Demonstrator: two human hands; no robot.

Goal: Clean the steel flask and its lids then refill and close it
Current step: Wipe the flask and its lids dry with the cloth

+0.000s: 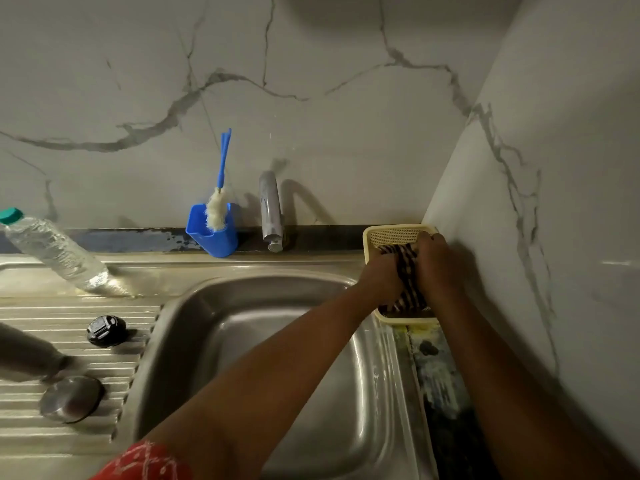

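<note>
Lying on the ribbed drainboard, the steel flask sits beside its round steel lid and black inner cap; a nudge could roll it. Farther off, the left hand and right hand clutch a striped dark cloth in the cream plastic basket. A blue plastic holder contains a bottle brush.

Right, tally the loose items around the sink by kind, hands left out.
Flask lids: 2, black inner lid and steel cap
Steel flask: 1
Plastic water bottle: 1
Bottle brush: 1
Blue holder cup: 1
Cream basket: 1
Checked cloth: 1
Total: 8
</note>
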